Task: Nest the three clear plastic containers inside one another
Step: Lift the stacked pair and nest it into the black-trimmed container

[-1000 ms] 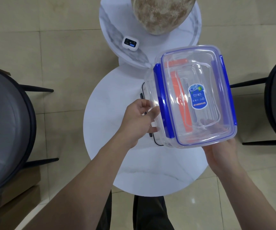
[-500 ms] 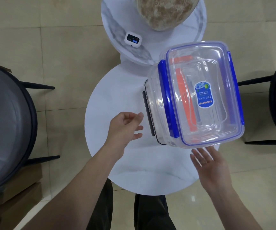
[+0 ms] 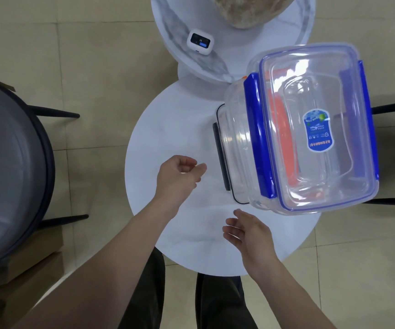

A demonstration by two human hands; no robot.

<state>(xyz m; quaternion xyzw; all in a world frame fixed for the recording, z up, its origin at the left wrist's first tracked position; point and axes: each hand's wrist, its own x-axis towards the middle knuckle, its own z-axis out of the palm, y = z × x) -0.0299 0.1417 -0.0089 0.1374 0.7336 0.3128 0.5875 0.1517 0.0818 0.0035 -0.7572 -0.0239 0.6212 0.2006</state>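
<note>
The biggest thing is the large clear container (image 3: 310, 129), closed with a lid that has blue clips (image 3: 258, 136) on its two long sides. It stands on the right part of the round white counter (image 3: 168, 143). Through its walls an orange strip (image 3: 283, 138) and a dark-edged shape (image 3: 220, 153) are visible, so I judge that the smaller containers are already inside it; how many I cannot tell for sure.

I think it will be light for its size, with stiff walls that bend a little, and smooth, so rather slippery. It should not break easily, but the clips could open under a rough pull. The best hold seems to be with both hands on the two short ends, under the lid rim, or one palm below the base.

The left hand (image 3: 179, 176) is loosely curled and holds nothing; the container is to its right, near but apart. The right hand (image 3: 246, 231) is open with relaxed fingers and also empty; the container is just beyond it and slightly to its right, not touching.
</note>
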